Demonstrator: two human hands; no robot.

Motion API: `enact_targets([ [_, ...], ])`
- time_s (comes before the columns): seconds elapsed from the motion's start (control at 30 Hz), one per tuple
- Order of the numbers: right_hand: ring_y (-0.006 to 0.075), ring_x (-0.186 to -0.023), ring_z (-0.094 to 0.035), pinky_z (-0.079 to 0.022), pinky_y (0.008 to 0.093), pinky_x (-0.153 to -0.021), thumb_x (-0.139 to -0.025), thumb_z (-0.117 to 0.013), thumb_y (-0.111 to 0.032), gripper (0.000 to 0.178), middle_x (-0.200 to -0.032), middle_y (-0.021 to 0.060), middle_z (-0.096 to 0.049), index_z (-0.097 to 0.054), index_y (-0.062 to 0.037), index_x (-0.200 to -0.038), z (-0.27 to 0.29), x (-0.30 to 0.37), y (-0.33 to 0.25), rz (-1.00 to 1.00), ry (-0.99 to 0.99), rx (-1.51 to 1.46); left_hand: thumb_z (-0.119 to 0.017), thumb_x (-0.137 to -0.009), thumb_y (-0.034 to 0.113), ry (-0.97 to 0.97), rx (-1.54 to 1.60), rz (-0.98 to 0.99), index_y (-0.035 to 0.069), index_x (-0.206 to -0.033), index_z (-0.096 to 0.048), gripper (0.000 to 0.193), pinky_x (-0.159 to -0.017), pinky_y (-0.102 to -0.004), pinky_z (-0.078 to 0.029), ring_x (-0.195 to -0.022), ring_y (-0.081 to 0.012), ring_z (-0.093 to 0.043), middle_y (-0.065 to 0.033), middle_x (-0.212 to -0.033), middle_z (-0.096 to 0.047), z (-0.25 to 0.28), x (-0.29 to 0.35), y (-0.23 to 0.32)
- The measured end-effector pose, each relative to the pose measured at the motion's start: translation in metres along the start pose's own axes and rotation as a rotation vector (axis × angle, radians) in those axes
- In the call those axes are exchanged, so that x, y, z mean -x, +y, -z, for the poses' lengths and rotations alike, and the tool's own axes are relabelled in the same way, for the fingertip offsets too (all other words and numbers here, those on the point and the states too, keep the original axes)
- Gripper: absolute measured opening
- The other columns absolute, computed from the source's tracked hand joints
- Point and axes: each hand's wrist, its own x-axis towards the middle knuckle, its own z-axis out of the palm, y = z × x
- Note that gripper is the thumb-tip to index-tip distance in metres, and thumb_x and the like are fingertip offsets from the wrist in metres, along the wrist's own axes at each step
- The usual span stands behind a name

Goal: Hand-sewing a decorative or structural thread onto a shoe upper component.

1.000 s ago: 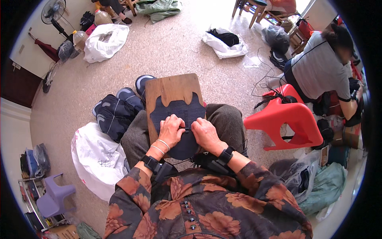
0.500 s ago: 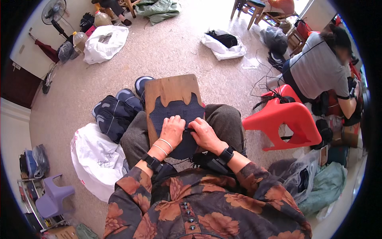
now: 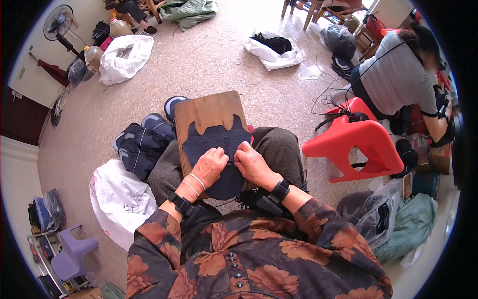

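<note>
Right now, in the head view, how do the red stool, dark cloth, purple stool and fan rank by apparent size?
Largest to smallest:
1. Red stool
2. Dark cloth, partly covered
3. Purple stool and fan: too alike to rank

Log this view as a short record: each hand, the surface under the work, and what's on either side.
Left hand: on dark fabric piece
Right hand: on same piece, close beside the left
Grip: too small to tell exactly
Surface: wooden board
Left side: tied dark bundle, white bag
Right side: red stool, co-worker in grey shirt
</note>
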Motion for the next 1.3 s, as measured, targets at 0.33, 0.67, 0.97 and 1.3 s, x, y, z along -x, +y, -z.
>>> enact_targets([
  [0.33, 0.0391, -0.093, -0.063, -0.053, 0.0475, -0.078, -0.087, -0.067, -0.006, 0.009, -0.100, 0.0181, -0.057, -0.060, -0.0015, -0.087, -0.002, -0.011, 0.001, -0.034, -0.026, 0.065, -0.062, -0.079, 0.006, -0.014, -0.212, 0.059, 0.006, -0.097, -0.065, 0.017, -0.110, -0.0535, -0.040, -0.099, -0.0312, -0.059, -0.0112, -0.095, -0.057, 0.006, -0.002, 0.011],
  [0.67, 0.0386, -0.085, -0.062, -0.053, 0.0471, -0.071, -0.089, -0.065, -0.011, 0.010, -0.095, 0.0158, -0.054, -0.058, -0.0039, -0.089, -0.014, -0.008, 0.005, 0.029, 0.025, 0.087, -0.068, -0.080, 0.010, 0.219, -0.049, 0.221, 0.011, -0.090, -0.066, 0.010, -0.103, -0.0514, -0.042, -0.098, -0.0307, -0.058, -0.0090, -0.093, -0.058, -0.015, 0.012, 0.010],
  [0.97, 0.0383, -0.091, -0.061, -0.054, 0.0453, -0.079, -0.088, -0.068, -0.009, 0.012, -0.099, 0.0169, -0.055, -0.062, -0.0017, -0.095, -0.005, -0.001, 0.010, 0.039, -0.011, 0.016, -0.078, -0.076, 0.018, 0.111, 0.167, 0.319, 0.017, -0.085, -0.070, 0.012, -0.093, -0.0440, -0.037, -0.097, -0.0268, -0.060, -0.0050, -0.092, -0.060, -0.008, 0.003, -0.004],
  [1.3, 0.0349, -0.089, -0.057, -0.051, 0.0430, -0.078, -0.079, -0.069, -0.003, 0.006, -0.085, 0.0161, -0.058, -0.063, -0.0028, -0.077, -0.011, -0.010, 0.026, 0.139, -0.070, 0.033, -0.068, -0.072, 0.020, 0.007, -0.118, 0.156, 0.009, -0.087, -0.065, 0.018, -0.092, -0.0489, -0.039, -0.099, -0.0293, -0.060, -0.0122, -0.098, -0.060, -0.010, -0.006, 0.001],
])
